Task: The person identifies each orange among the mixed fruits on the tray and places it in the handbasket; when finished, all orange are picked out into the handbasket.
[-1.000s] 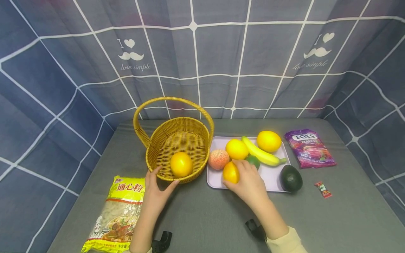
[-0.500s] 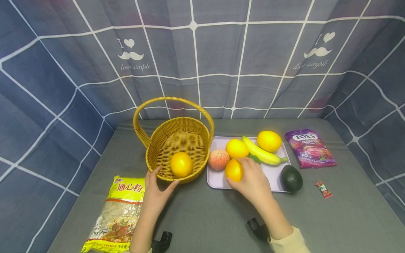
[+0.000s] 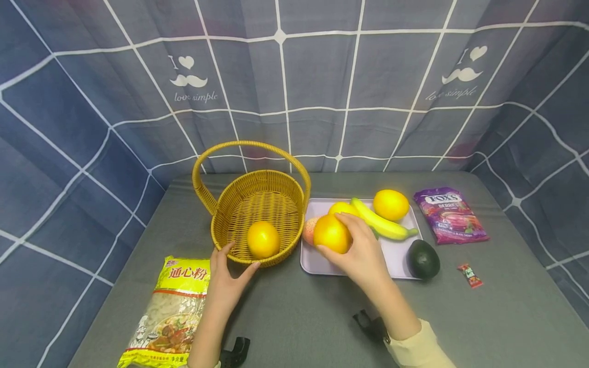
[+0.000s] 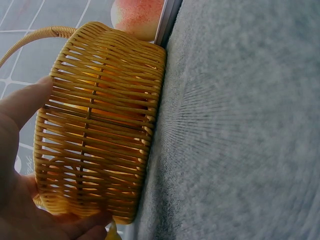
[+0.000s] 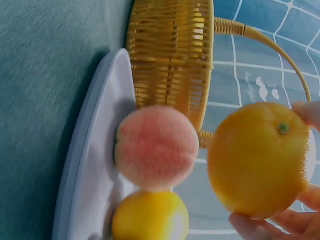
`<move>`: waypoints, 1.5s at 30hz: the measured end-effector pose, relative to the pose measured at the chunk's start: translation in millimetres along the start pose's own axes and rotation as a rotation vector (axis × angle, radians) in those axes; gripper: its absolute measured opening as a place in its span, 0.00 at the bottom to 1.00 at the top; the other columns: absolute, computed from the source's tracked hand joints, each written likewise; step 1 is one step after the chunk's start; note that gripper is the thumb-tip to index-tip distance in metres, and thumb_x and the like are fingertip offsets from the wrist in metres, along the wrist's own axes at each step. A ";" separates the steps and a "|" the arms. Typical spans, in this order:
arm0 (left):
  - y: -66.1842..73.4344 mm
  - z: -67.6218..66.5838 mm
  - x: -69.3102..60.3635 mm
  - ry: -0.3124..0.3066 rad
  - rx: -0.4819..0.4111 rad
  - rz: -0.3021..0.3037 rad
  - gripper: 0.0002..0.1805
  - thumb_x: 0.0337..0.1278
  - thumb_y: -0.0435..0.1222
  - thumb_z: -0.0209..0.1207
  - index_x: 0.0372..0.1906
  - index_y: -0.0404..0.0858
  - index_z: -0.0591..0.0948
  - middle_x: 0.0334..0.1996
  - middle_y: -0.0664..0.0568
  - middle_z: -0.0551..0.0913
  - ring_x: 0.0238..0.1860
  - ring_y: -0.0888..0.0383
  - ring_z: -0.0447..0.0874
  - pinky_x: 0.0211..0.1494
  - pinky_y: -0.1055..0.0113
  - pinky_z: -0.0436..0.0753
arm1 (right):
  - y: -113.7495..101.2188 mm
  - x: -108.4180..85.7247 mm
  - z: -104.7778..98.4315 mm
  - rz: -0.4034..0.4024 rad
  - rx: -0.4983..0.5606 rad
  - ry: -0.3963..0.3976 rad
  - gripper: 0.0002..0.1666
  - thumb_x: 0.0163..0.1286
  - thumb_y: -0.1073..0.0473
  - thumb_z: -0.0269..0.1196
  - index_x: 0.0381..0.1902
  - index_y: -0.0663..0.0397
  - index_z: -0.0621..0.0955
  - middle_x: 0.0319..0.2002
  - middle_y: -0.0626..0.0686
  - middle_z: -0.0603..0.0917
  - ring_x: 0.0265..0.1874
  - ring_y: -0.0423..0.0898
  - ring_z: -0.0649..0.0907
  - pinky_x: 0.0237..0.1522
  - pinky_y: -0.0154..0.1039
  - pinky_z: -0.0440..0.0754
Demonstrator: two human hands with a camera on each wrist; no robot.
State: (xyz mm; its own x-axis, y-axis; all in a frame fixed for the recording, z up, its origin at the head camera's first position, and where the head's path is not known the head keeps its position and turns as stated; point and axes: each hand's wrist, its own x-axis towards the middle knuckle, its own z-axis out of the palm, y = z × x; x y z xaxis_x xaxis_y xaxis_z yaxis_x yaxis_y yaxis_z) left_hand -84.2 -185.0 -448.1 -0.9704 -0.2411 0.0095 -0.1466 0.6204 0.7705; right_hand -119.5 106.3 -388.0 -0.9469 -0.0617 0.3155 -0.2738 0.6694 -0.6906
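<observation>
1 basket (image 3: pixel 266 197) is gripped at its 6-to-7 o'clock rim by the left hand (image 3: pixel 229 283), thumb and fingers spread. At 3 o'clock from it, 1 tray (image 3: pixel 313 263) is set; between 7 and 8, 1 pasta bag (image 3: pixel 172 312). 1 candy bag (image 3: pixel 451 217) is laid at the tray's 3 o'clock. On the tray, 1 banana (image 3: pixel 382 223) and 2 yellow fruits (image 3: pixel 391 205) are seen. 2 oranges are counted: 1 basket orange (image 3: pixel 264 239), and 1 held orange (image 3: pixel 331 233) pinched between the right hand's (image 3: pixel 363 253) thumb and fingers, above the tray's 9 o'clock side. 1 avocado (image 3: pixel 423 259), 1 peach (image 5: pixel 157 147) and 1 wrapped sweet (image 3: pixel 470 276) are also shown.
</observation>
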 end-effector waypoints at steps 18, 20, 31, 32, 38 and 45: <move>1.9 2.2 -0.6 0.000 0.007 0.004 0.48 0.49 0.59 0.66 0.71 0.45 0.59 0.74 0.36 0.45 0.71 0.35 0.48 0.63 0.35 0.60 | -26.1 41.6 56.6 -0.077 0.236 -0.052 0.44 0.49 0.43 0.76 0.63 0.51 0.75 0.61 0.51 0.74 0.57 0.48 0.75 0.56 0.48 0.75; 2.1 2.3 -0.3 -0.001 0.009 0.001 0.48 0.49 0.59 0.66 0.71 0.45 0.59 0.74 0.36 0.45 0.71 0.35 0.49 0.63 0.35 0.60 | -30.4 45.3 62.4 -0.088 0.210 -0.049 0.45 0.49 0.41 0.75 0.64 0.49 0.75 0.61 0.49 0.74 0.57 0.47 0.75 0.55 0.49 0.75; 2.9 0.3 -0.2 -0.009 0.011 -0.008 0.48 0.49 0.59 0.66 0.71 0.45 0.59 0.74 0.36 0.44 0.71 0.34 0.48 0.63 0.35 0.60 | -48.8 78.9 96.5 -0.100 0.212 -0.045 0.46 0.51 0.41 0.73 0.65 0.51 0.73 0.62 0.51 0.74 0.56 0.50 0.75 0.55 0.49 0.76; 2.9 0.4 -0.3 -0.007 0.013 -0.006 0.47 0.49 0.59 0.66 0.71 0.45 0.59 0.74 0.35 0.44 0.71 0.34 0.49 0.63 0.35 0.61 | -49.5 81.5 98.6 -0.093 0.214 -0.045 0.46 0.51 0.41 0.73 0.65 0.51 0.73 0.62 0.51 0.74 0.57 0.50 0.75 0.55 0.49 0.75; 0.9 0.1 -0.2 0.006 0.012 0.002 0.46 0.50 0.58 0.66 0.70 0.45 0.60 0.74 0.35 0.44 0.71 0.34 0.49 0.62 0.35 0.62 | -50.2 96.2 110.0 -0.055 0.239 -0.038 0.44 0.53 0.43 0.73 0.65 0.52 0.72 0.63 0.52 0.73 0.58 0.50 0.75 0.57 0.47 0.74; -0.9 0.5 0.2 0.005 0.010 0.003 0.47 0.48 0.59 0.67 0.70 0.45 0.60 0.74 0.35 0.44 0.71 0.35 0.48 0.63 0.35 0.61 | -44.6 104.5 123.3 -0.028 0.212 -0.038 0.45 0.54 0.45 0.73 0.66 0.56 0.71 0.63 0.56 0.72 0.59 0.51 0.74 0.59 0.45 0.73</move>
State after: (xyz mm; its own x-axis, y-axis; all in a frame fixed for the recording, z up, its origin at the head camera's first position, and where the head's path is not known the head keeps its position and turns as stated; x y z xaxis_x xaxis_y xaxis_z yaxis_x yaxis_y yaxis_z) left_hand -84.4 -185.2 -449.1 -0.9699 -0.2430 0.0149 -0.1457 0.6286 0.7640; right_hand -227.1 -21.3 -404.5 -0.9430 -0.1084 0.3146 -0.3255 0.4964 -0.8048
